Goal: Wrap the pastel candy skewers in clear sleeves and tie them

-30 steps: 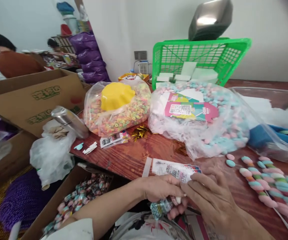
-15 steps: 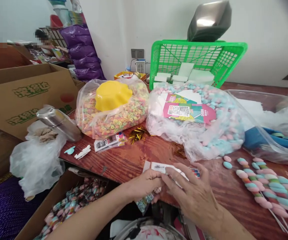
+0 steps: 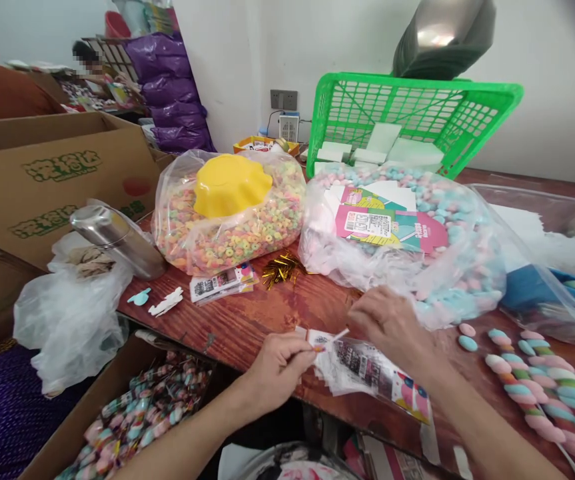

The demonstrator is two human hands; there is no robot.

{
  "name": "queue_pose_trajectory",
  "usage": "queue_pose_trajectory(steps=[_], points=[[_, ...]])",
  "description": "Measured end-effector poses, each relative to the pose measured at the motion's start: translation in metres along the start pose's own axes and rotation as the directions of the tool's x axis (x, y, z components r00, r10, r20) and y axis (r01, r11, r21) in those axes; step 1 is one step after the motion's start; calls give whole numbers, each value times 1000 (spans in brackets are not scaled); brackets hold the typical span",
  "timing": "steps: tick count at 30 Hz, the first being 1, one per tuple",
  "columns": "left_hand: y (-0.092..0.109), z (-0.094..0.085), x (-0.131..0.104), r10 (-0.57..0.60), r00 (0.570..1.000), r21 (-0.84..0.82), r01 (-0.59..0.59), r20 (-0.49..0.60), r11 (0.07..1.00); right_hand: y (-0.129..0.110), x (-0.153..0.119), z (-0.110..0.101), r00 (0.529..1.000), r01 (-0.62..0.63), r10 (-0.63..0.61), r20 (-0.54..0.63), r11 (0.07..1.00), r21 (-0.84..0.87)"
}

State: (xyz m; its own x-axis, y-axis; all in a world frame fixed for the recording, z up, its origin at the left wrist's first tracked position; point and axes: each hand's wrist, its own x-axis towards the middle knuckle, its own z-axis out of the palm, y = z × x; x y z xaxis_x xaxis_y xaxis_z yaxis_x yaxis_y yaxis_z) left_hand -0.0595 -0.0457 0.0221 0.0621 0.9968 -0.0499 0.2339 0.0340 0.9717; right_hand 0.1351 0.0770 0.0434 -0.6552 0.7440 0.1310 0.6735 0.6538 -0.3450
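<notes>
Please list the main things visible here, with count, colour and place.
Slatted plastic basket: one, green, back of wooden table
Clear plastic candy bags: two, left multicoloured, right pink-blue, mid-table
Scalloped plastic bowl: one, yellow, on left bag
Cylindrical metal flask: one, silver, table's left
Shiny strips: bunch, gold, before bags
Flat printed plastic packets: two piles, mostly white, near left bag and in front
Long candy skewers: several, mainly pink-blue, table's right
Cardboard boxes: several, brown, left
Shiny bundles: stack, purple, background
Slim stick: one, white, over front pile
Left hand: one, bare, pinching stick
Right hand: one, bare, beside front pile
</notes>
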Motion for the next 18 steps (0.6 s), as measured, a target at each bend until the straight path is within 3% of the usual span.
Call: queue_pose_trajectory(steps=[3,5,7,11,14,18], points=[[-5,-5,3,-282,957,-416,231,-64,879,12,23,9,978,-204,179,-106,919,-337],[-6,-5,4,-363,928,-567,255,-84,783,12,33,23,975,-220,192,-109,896,-385],[-6,-2,4,-377,921,-624,239,-96,744,9,39,38,978,-204,172,-116,898,-389],[-4,-3,3,-382,911,-703,172,-152,690,-1,32,50,998,-46,26,-58,929,-366],[-4,-10,2,-404,901,-754,153,-160,638,-7,18,47,991,126,-131,1,949,-290],[-5,-13,3,-427,897,-750,203,-115,630,-14,6,37,977,203,-212,-21,958,-204]])
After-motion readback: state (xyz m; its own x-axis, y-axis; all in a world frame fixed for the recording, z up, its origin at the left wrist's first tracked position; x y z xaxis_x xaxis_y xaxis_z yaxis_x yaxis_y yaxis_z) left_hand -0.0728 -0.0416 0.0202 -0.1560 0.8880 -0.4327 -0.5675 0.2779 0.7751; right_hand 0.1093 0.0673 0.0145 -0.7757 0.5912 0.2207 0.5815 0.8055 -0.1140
